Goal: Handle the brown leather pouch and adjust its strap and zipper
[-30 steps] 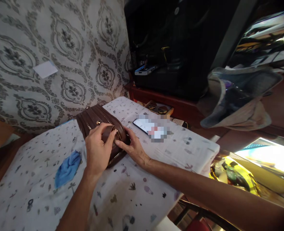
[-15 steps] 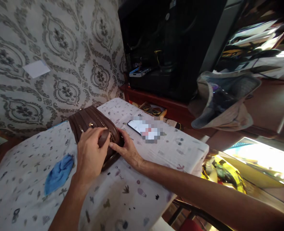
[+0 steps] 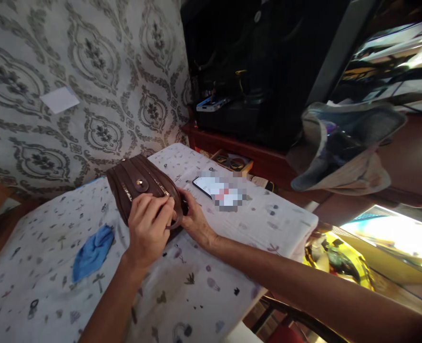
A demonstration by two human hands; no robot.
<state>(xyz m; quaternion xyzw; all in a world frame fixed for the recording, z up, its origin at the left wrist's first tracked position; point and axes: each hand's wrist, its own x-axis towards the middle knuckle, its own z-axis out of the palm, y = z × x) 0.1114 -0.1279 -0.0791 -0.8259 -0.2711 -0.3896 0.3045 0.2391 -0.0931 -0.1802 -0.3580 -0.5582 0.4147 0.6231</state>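
A brown leather-like bag point(image 3: 128, 176) with gold zippers and a round gold stud lies on the patterned white cloth. My left hand point(image 3: 148, 228) is closed over the bag's near end, close to a zipper end. A brown strap point(image 3: 178, 216) loops out from beneath its fingers, whose tips are partly hidden. My right hand point(image 3: 199, 223) grips the bag's right side near the same end, with its fingers partly behind the edge. A blue cloth point(image 3: 92, 252) lies crumpled left of my left hand.
A phone point(image 3: 211, 186), partly blurred out, lies on the cloth-covered table point(image 3: 246, 252) beyond my right hand. Behind stands a dark television point(image 3: 253, 62). A fabric bag point(image 3: 346, 147) hangs at the right, above a yellow container point(image 3: 357, 267). Patterned wallpaper point(image 3: 96, 57) covers the wall.
My left hand has shifted slightly right and turned over the bag's end, baring the gold stud. The strap, upright before, now curves down toward my right hand. The view has shifted a little.
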